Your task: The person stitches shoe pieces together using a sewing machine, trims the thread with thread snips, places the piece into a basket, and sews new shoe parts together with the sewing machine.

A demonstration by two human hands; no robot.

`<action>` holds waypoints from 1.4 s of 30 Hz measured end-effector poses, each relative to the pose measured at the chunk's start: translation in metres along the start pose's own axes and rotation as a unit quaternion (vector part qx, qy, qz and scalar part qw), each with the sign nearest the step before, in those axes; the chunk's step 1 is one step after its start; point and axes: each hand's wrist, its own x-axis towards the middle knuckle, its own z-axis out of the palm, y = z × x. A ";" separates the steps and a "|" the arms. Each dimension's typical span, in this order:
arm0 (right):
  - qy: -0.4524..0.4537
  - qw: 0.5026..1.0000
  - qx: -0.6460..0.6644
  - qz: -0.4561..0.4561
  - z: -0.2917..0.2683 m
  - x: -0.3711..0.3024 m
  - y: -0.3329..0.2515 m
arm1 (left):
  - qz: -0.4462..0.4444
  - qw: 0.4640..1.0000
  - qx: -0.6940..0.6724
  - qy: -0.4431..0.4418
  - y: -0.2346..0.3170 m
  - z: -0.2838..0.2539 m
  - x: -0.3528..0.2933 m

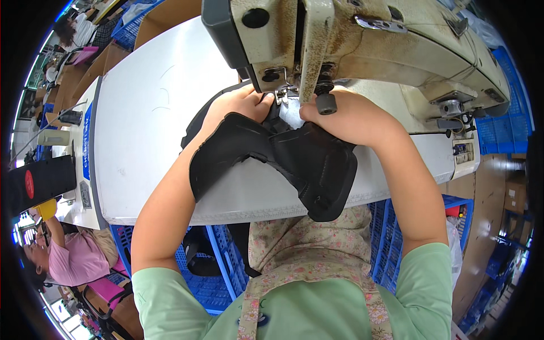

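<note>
A black, stiff, padded piece with curved flaps and stitched seams lies on the white table of a sewing machine. One end of it reaches under the presser foot, while its flaps hang toward my apron over the front edge. My left hand grips the piece just left of the needle, fingers curled and pressed close to the foot. Right of the needle, my right hand grips the far side, its thumb by the foot. The machine head partly hides the right fingers. A bright patch of light shows between my hands.
Blue plastic crates stand below the table edge, with black pieces in the left one. Another blue crate is at the far right. A person in pink sits at the left beside another white machine table.
</note>
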 end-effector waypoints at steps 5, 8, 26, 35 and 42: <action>0.012 0.999 0.029 0.013 0.002 -0.001 -0.002 | -0.016 0.998 -0.053 0.027 0.001 0.003 0.002; 0.026 0.997 0.053 0.041 0.005 0.000 0.000 | -0.047 0.986 -0.138 0.084 -0.004 0.016 0.002; 0.004 1.000 0.026 0.013 -0.005 -0.002 -0.009 | 0.141 0.725 -0.660 0.138 -0.054 -0.038 -0.174; 0.075 0.997 -0.003 0.023 0.028 -0.006 -0.015 | -0.152 0.788 -0.586 0.111 -0.028 -0.024 -0.118; 0.113 0.987 0.062 -0.100 0.071 0.007 -0.012 | -0.037 0.857 -0.510 0.059 -0.052 -0.059 -0.048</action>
